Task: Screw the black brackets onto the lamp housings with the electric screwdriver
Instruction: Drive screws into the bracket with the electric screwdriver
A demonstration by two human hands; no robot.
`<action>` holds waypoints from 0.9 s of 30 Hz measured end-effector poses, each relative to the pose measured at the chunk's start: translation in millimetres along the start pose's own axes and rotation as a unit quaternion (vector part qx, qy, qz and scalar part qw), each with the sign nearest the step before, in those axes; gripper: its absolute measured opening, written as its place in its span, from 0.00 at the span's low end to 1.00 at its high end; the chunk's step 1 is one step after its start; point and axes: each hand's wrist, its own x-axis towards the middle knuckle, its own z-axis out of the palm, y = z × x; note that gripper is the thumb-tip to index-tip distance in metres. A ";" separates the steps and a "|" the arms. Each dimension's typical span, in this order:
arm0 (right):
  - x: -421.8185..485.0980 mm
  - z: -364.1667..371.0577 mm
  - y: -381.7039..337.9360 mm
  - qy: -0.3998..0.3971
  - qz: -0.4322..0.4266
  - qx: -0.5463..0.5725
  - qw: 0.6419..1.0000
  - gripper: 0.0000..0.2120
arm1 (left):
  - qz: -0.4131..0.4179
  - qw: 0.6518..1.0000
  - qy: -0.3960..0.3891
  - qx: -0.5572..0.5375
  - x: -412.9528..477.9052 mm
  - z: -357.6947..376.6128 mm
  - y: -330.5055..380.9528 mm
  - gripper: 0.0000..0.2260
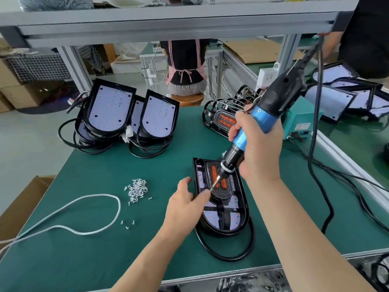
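Note:
A black lamp housing (242, 216) lies flat on the green mat, its LED board facing up. A black bracket with orange inserts (223, 186) sits on top of it. My right hand (259, 148) grips the blue-and-black electric screwdriver (252, 127), tilted down to the left, its bit tip at the bracket's left edge. My left hand (185, 205) rests against the housing's left side, with thumb and forefinger pinched at the bit tip, where a small screw seems to sit. A pile of silver screws (137, 188) lies left of the housing.
Other lamp housings (128, 114) lean upright with coiled black cables at the back left. Wire-framed brackets (225, 114) stand at the back centre beside a teal power box (299, 123). A white cord (84, 216) loops at the front left. Three loose screws (127, 224) lie near it.

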 end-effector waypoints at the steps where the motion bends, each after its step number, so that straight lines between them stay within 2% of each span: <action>1: -4.1 -0.5 1.8 -0.005 0.004 -0.004 1.000 0.10 | -0.013 1.000 0.014 -0.017 5.5 -2.1 2.1 0.18; 2: -7.8 -1.0 3.2 -0.007 0.007 -0.007 1.000 0.11 | -0.020 0.999 0.028 -0.028 11.0 -4.4 4.5 0.14; 3: -11.4 -1.7 4.0 -0.008 0.009 -0.010 1.000 0.11 | -0.021 0.998 0.037 -0.036 15.9 -6.3 7.4 0.14; 5: -17.2 -2.5 5.1 -0.007 0.013 -0.014 1.000 0.11 | -0.025 0.998 0.042 -0.037 23.8 -8.0 12.0 0.19; 9: -23.8 -3.1 6.9 -0.021 0.017 -0.015 1.000 0.11 | -0.022 1.000 0.020 -0.009 30.8 -3.2 16.1 0.21; 13: -27.4 -2.2 9.6 -0.033 0.012 -0.027 0.999 0.09 | -0.036 0.999 -0.002 -0.029 32.6 2.4 20.5 0.29; 17: -28.4 -2.1 11.8 -0.035 0.013 -0.043 0.998 0.08 | -0.028 0.998 -0.010 -0.053 33.8 4.2 17.0 0.32; 22: -30.1 -2.6 11.1 -0.044 0.014 -0.055 0.997 0.09 | -0.015 0.997 -0.019 -0.078 34.5 4.1 13.4 0.23; 27: -33.3 -2.3 12.5 -0.058 0.012 -0.057 0.997 0.09 | -0.010 0.996 -0.011 -0.089 34.3 4.6 13.7 0.21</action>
